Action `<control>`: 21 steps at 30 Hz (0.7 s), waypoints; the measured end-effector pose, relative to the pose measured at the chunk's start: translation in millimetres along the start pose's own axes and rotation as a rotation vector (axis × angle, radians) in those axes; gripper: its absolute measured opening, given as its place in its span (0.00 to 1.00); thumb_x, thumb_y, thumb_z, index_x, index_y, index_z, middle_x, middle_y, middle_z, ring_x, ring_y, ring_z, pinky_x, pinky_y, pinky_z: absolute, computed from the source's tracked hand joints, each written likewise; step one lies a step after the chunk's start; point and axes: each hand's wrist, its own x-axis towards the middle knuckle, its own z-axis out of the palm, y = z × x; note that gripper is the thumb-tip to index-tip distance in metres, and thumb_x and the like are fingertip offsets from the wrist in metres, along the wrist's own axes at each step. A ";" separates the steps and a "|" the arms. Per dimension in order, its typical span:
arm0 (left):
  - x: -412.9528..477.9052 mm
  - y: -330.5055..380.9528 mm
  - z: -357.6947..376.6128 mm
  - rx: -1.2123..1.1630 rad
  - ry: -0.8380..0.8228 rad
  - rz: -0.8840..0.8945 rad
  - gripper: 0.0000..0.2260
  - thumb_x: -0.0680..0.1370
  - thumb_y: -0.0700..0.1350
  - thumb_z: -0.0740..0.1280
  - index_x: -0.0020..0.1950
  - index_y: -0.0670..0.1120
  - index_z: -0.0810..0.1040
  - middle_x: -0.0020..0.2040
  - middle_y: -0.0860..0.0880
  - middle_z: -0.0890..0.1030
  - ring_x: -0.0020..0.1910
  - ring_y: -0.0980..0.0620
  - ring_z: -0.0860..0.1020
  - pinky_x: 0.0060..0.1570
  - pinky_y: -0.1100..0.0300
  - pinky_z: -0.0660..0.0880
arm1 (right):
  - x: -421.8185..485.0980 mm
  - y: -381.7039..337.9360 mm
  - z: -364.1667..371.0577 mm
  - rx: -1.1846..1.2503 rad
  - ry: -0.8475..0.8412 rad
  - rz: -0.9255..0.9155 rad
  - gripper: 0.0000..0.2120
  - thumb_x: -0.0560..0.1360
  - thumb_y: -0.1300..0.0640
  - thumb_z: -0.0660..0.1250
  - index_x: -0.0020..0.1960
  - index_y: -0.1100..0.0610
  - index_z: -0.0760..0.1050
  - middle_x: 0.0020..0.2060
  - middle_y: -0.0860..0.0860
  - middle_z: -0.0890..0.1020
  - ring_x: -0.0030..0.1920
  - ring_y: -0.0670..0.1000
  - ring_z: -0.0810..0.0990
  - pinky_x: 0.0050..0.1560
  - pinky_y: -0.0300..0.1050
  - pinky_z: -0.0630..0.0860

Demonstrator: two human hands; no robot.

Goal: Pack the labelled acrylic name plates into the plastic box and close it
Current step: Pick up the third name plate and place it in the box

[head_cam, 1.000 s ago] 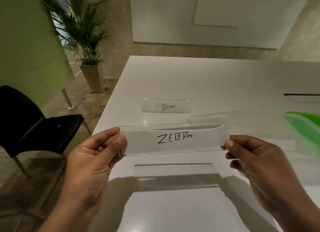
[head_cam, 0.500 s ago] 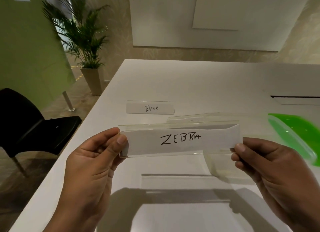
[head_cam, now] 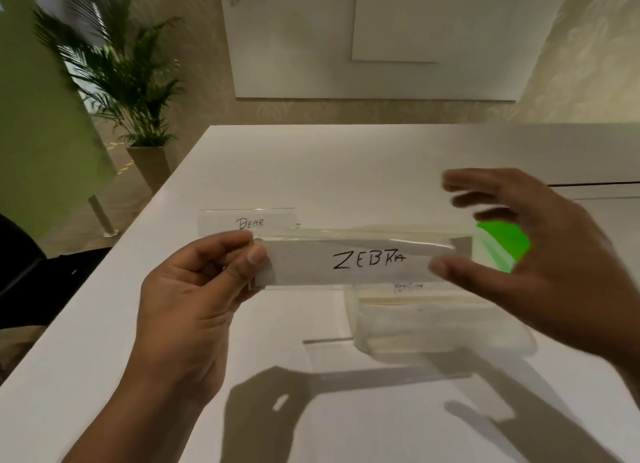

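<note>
Currently, left hand (head_cam: 194, 289) pinches the ZEBRA name plate (head_cam: 360, 260) by its left end; right hand (head_cam: 540, 255), fingers spread, has its thumb at the plate's right end, above the plastic box (head_cam: 440, 327).

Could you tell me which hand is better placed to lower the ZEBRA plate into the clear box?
Left: the left hand pinches the clear acrylic ZEBRA name plate by its end, while the right hand is spread open above the clear plastic box.

We note a white table (head_cam: 346, 158). On it, the clear ZEBRA plate (head_cam: 363, 262) carries white paper with black lettering; behind it, the BEAR plate (head_cam: 247, 222) likewise. Right of ZEBRA, a bright green lid (head_cam: 502, 241).
</note>
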 end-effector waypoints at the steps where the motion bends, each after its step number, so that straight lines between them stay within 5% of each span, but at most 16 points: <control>1: 2.6 -1.4 9.4 0.012 -0.034 0.010 0.08 0.59 0.44 0.75 0.37 0.49 0.85 0.33 0.51 0.83 0.34 0.55 0.81 0.37 0.63 0.77 | 8.5 2.1 -4.0 -0.099 -0.114 -0.064 0.35 0.64 0.33 0.70 0.68 0.45 0.72 0.61 0.39 0.77 0.59 0.40 0.76 0.59 0.37 0.73; 4: 10.1 -7.9 36.3 0.020 -0.107 0.012 0.07 0.61 0.44 0.75 0.38 0.49 0.85 0.33 0.51 0.83 0.35 0.54 0.81 0.38 0.60 0.78 | 31.8 8.9 -8.2 -0.254 -0.436 -0.088 0.38 0.61 0.31 0.70 0.69 0.41 0.70 0.62 0.34 0.75 0.59 0.35 0.73 0.58 0.32 0.70; 6: 14.0 -13.4 51.1 0.023 -0.137 -0.002 0.07 0.63 0.42 0.74 0.39 0.48 0.84 0.33 0.51 0.83 0.35 0.54 0.81 0.39 0.59 0.79 | 41.0 17.6 -7.5 -0.281 -0.534 -0.045 0.36 0.59 0.33 0.72 0.66 0.38 0.71 0.58 0.34 0.78 0.55 0.37 0.77 0.55 0.40 0.75; 9: 17.1 -21.6 66.8 0.035 -0.168 -0.029 0.09 0.63 0.40 0.73 0.43 0.44 0.82 0.33 0.51 0.84 0.36 0.53 0.81 0.41 0.58 0.80 | 48.5 33.4 -6.1 -0.319 -0.569 -0.016 0.31 0.58 0.36 0.72 0.61 0.37 0.73 0.51 0.34 0.82 0.48 0.41 0.81 0.48 0.49 0.79; 15: 28.5 -36.3 78.3 0.140 -0.222 -0.097 0.10 0.66 0.38 0.74 0.47 0.41 0.82 0.35 0.49 0.86 0.38 0.53 0.84 0.42 0.60 0.81 | 50.4 60.4 -1.5 -0.435 -0.560 0.001 0.25 0.58 0.41 0.72 0.54 0.39 0.75 0.42 0.38 0.83 0.39 0.41 0.80 0.41 0.46 0.79; 18: 38.4 -47.5 74.3 0.369 -0.228 -0.087 0.13 0.68 0.38 0.77 0.51 0.43 0.83 0.38 0.50 0.86 0.39 0.57 0.84 0.42 0.64 0.79 | 53.0 72.9 3.5 -0.510 -0.554 0.005 0.25 0.59 0.44 0.72 0.56 0.40 0.75 0.41 0.40 0.83 0.38 0.42 0.78 0.38 0.43 0.76; 21: 49.8 -56.7 69.2 0.814 -0.264 0.149 0.18 0.67 0.48 0.79 0.55 0.50 0.81 0.47 0.57 0.84 0.47 0.62 0.81 0.48 0.65 0.77 | 56.7 87.3 11.1 -0.572 -0.578 0.004 0.24 0.59 0.43 0.71 0.54 0.42 0.75 0.39 0.42 0.81 0.38 0.46 0.78 0.34 0.42 0.73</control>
